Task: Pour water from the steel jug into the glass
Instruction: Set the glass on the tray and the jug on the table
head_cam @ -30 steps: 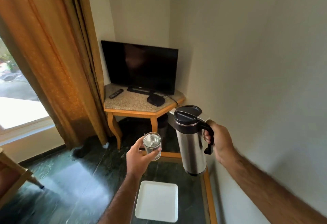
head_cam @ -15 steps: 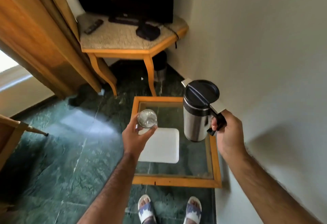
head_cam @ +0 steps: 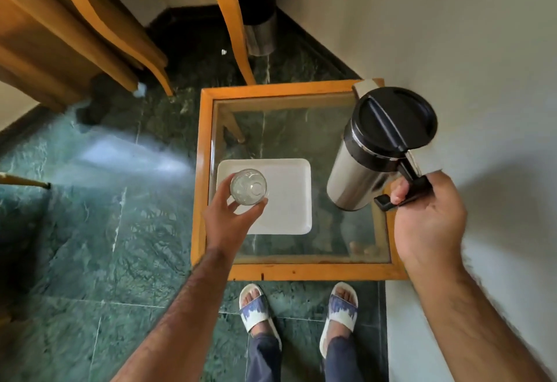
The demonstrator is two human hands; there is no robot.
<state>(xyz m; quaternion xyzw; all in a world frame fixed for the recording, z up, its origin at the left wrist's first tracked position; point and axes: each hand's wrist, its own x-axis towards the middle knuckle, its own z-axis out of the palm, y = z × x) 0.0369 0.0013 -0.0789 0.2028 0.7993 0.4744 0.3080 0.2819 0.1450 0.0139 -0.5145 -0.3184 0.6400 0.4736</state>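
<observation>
No readable text, label, brand or number shows anywhere.

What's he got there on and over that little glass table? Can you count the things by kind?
Steel jug, held in the right hand: 1
Glass, held in the left hand: 1
White tray, lying on the glass-topped table: 1
Total: 3

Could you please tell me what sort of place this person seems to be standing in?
Probably a hotel or guest room, though a home sitting room is possible: a polished green marble floor, a wood-framed glass-top side table carrying a white tray, and a small metal bin in the corner.
</observation>
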